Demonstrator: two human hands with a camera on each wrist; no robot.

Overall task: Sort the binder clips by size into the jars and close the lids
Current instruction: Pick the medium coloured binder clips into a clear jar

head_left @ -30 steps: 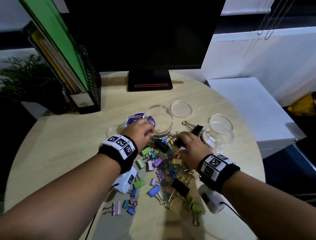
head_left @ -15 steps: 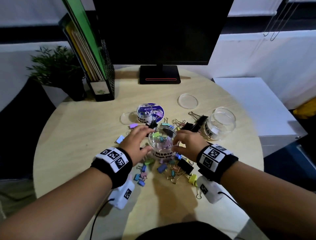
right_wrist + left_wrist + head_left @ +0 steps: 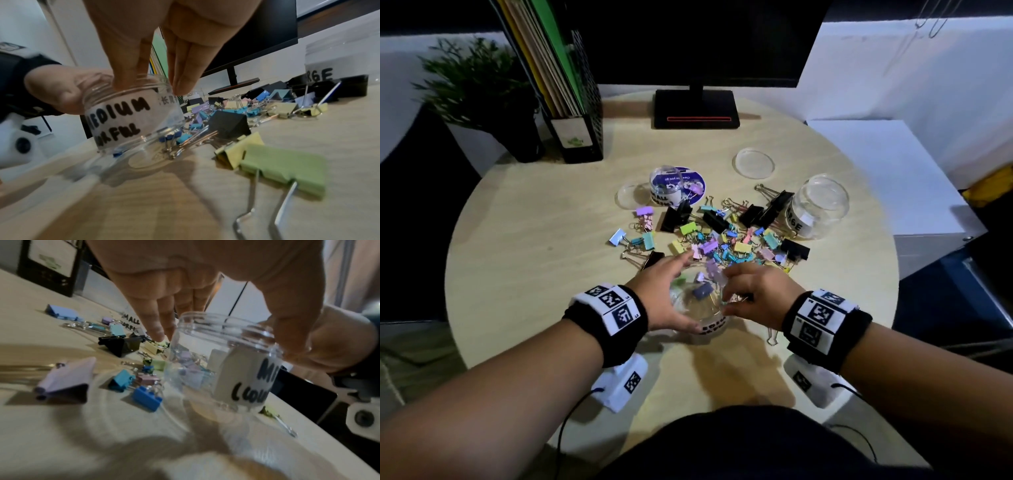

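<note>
The clear medium jar (image 3: 698,310), labelled MEDIUM COLORFUL (image 3: 123,113), is open and sits near the front of the round table, between both my hands. My left hand (image 3: 664,294) grips it, fingers on the far side and thumb (image 3: 287,324) on the near rim. My right hand (image 3: 750,291) holds the rim from the right, fingertips (image 3: 127,81) on the threaded neck. A few coloured clips show in or through the glass. The mixed pile of binder clips (image 3: 722,240) lies just beyond the jar. The small jar (image 3: 667,186) and large jar (image 3: 816,209) stand open behind the pile.
Two clear lids (image 3: 753,162) (image 3: 628,196) lie flat at the back. A monitor stand (image 3: 697,109), a file holder (image 3: 575,137) and a plant (image 3: 482,85) line the far edge. A green clip (image 3: 287,172) lies by my right wrist. A white cabinet (image 3: 876,171) stands at the right.
The medium jar has come toward me out of the clip pile to the table's front, with both hands on it. The right hand has moved from the pile onto the jar.
</note>
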